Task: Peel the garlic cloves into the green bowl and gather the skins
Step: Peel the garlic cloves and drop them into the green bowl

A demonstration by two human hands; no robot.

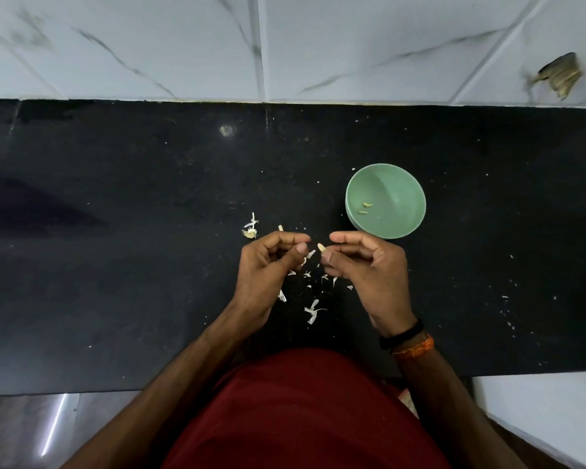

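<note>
My right hand point(366, 262) pinches a small pale garlic clove point(321, 247) between thumb and fingers, just above the black counter. My left hand point(268, 262) is curled close beside it; a scrap of white skin point(311, 254) shows at its fingertips, and I cannot tell whether it is pinched. The green bowl point(403, 184) stands just beyond my right hand and holds a few peeled cloves point(366, 208). White garlic skins point(313, 311) lie scattered on the counter below and between my hands. A garlic root stub with skin point(250, 231) lies left of my left hand.
The black stone counter point(115, 231) runs wall to wall, backed by white marbled tiles point(183, 45). A broken patch in the tiles point(560, 74) shows at the far right. The counter's front edge sits near my red-clothed body.
</note>
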